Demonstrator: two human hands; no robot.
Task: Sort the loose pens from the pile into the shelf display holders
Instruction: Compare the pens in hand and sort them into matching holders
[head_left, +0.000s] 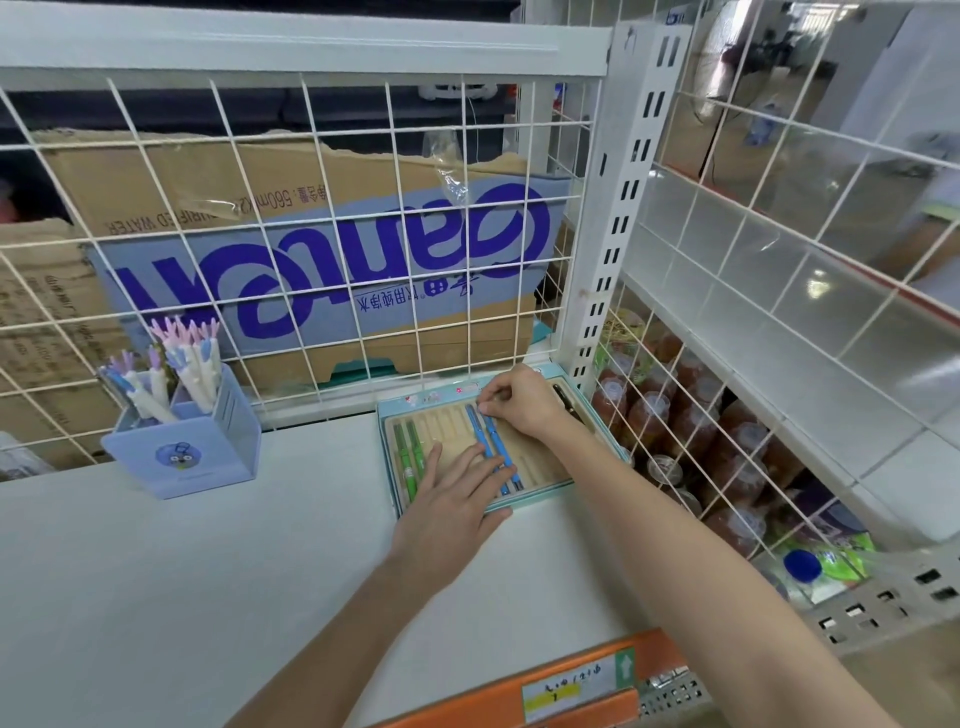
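Note:
A teal-rimmed pen display tray (390, 457) with beige slots lies on the white shelf by the wire grid. Two green pens (408, 457) lie in its left slots and two blue pens (493, 447) near the middle. A dark pen (566, 399) rests at the tray's far right. My left hand (452, 493) lies flat with straight fingers on the tray, fingertips against the blue pens. My right hand (519, 400) is curled at the tray's top edge and pinches the upper end of a blue pen.
A lilac pen holder (208, 457) filled with several pastel pens stands at the left on the shelf (182, 571). A wire grid (311, 260) backs the shelf, cardboard boxes behind it. Bottled drinks (691, 431) sit behind the wire divider at right. An orange price rail (571, 686) edges the front.

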